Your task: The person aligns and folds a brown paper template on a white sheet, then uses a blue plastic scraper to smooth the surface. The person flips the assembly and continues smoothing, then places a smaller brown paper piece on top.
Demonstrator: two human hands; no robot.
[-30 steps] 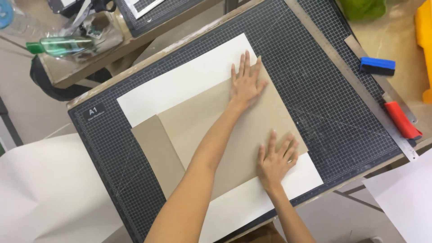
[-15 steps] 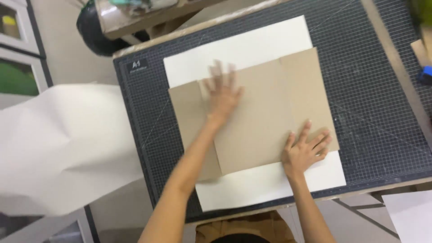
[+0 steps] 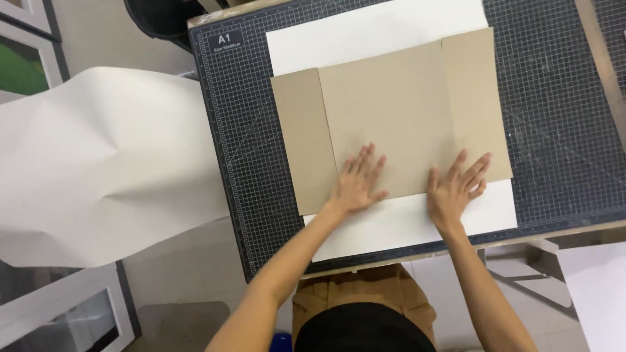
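A brown cardboard piece [image 3: 391, 111] with folded side flaps lies flat on a white sheet [image 3: 372, 32], which rests on a dark gridded cutting mat [image 3: 241, 130]. My left hand [image 3: 357, 181] presses palm-down, fingers spread, on the cardboard's near edge, left of centre. My right hand [image 3: 458, 186] lies flat with spread fingers on the near right part of the cardboard, its heel over the white sheet. Neither hand grips anything.
A large curved white paper sheet [image 3: 98, 169] hangs off to the left of the table. Framed panels [image 3: 26, 58] stand at the far left on the floor. Another white sheet [image 3: 596, 287] shows at the lower right, below the table edge [image 3: 554, 231].
My left hand has slid from the far part of the cardboard toward me to its near edge. The view has shifted, so mat and cardboard now sit squarer in frame.
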